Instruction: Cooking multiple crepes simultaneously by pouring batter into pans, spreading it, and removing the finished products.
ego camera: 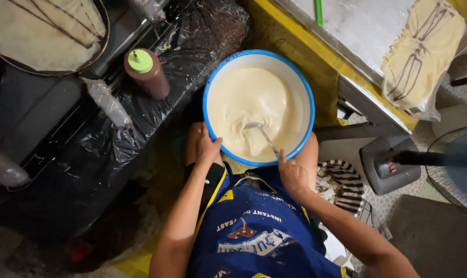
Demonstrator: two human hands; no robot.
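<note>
Blue apron (254, 231) nearest. Right hand (293, 175) has fingers closed around a metal spoon (261, 135) dipped in pale batter. Left hand (207, 146) grips the rim of the blue-rimmed bowl (308, 103) resting on the person's lap. Beyond, a brown squeeze bottle (147, 73) stands on black plastic sheeting (140, 118).

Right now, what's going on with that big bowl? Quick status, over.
Left hand steadying the blue-rimmed bowl at its rim. Right hand gripping the metal spoon, its end sunk in pale batter. Brown squeeze bottle stands apart, clear of both.
</note>
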